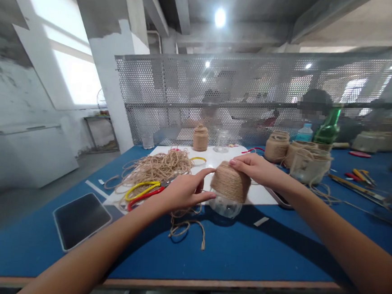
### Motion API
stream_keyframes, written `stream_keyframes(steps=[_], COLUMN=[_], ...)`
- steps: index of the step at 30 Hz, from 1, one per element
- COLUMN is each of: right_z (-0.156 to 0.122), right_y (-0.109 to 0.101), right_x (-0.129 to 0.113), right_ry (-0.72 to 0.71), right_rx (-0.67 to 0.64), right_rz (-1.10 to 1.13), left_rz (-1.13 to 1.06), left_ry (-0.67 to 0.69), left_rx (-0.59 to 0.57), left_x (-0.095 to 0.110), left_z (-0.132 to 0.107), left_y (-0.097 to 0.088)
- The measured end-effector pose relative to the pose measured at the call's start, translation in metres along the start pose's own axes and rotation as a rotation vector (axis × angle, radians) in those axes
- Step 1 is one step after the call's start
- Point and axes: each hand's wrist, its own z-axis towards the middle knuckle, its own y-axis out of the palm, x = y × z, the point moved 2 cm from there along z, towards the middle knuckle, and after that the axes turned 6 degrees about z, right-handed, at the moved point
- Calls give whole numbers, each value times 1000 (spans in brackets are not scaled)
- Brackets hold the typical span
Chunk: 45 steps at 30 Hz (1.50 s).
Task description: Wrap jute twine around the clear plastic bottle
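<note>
Cradling a glass jar (230,182) wrapped on its upper part in tan jute twine, both bare forearms reach in from the lower edge of view. The left hand (184,191) stretches its fingers against the jar's side, while the right hand (252,167) curves over the top, together grasping it lightly. The tilted jar sits at the edge of a white rectangular board (260,193), near yellow-and-red-handled scissors (143,195) and a tangled heap of loose tan twine (157,166).
</note>
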Motion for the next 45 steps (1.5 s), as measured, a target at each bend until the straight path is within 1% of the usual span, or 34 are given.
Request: stream_keyframes(steps=[3,6,9,12,14,17,20,22,25,28,30,32,35,37,40,42,45], right_z=[1,1,0,0,0,-1,-3,-3,-2,0,1,1,0,0,1,1,2], right_y=[-1,-1,0,-1,-3,-6,-5,-2,2,4,4,4,5,5,6,7,9], right_x=[4,4,2,2,2,0,-4,-4,-1,2,2,2,0,0,1,2,3], right_ry=[-4,4,-5,11,15,-37,-69,-52,-28,-23,-26,-28,-42,-72,-129,-150,-151], right_rx=[-22,-23,1,25,47,85,71,39,15,36,58,69,60,51,30,0,-58], right_rz=[-1,-10,-1,40,82,119,137,144,123,100,104,133,210,242,224,197,171], left_rz=[21,63,103,118,73,-65,-134,-105,3,124,153,112,-9,-77,-152,-168,-111], left_ry=[16,19,4,-12,-28,-52,-45,-36,-36,-47,-60,-79,-98,-89,-48,-46,-100], left_rx=[11,61,126,145,145,154,162,160,149,159,171,159,113,78,19,-6,-13], left_x=[-1,0,0,0,1,3,3,1,-1,0,2,2,-2,-6,-11,-13,-11], left_z=[-3,-4,-5,-5,-4,-4,-4,-5,-7,-8,-8,-7,-5,-4,-2,-2,-3], left_y=[-3,-4,-3,-2,-3,-7,-10,-10,-8,-6,-5,-6,-6,-6,-5,-6,-7])
